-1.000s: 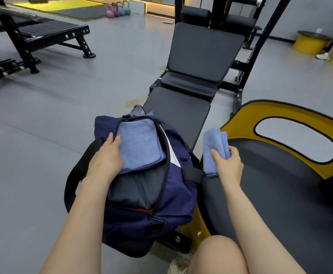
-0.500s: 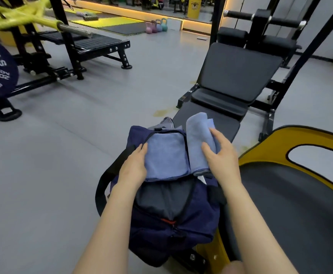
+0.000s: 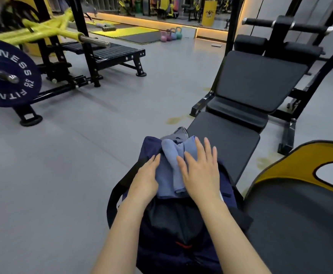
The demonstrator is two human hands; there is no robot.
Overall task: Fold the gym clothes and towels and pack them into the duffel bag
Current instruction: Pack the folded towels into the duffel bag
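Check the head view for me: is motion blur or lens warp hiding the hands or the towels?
Head view: the right hand has smeared fingertips, so slight motion blur; the left hand and blue towels read clearly. Wide-angle warp bends the yellow barbell and edges. Lighting is even, with no glare on the duffel bag.

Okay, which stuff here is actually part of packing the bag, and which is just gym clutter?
Part of the job:
navy duffel bag
flat blue towel
rolled blue towel
left hand
right hand

Just lying about:
black bench
kettlebells
weight plate
yellow-rimmed seat
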